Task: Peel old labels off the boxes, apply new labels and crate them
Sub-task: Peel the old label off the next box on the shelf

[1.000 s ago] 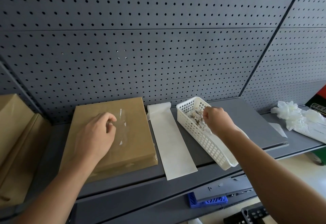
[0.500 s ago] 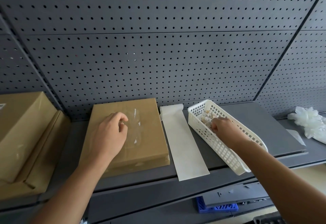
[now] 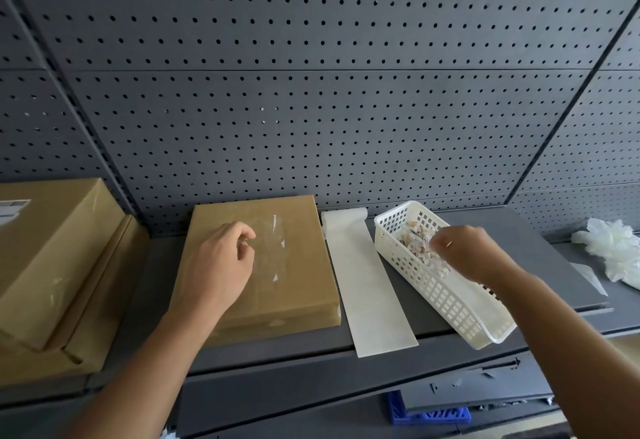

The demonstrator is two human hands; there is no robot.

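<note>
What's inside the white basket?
Small torn paper scraps lie piled at the far end of the white basket. The right hand hovers over them and covers part of the pile, so what lies beneath it cannot be seen.

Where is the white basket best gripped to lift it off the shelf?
Probably the basket by its near end rim, coming from the front: that end seems to jut past the shelf edge and stands free, while the scraps lie at the far end.
</note>
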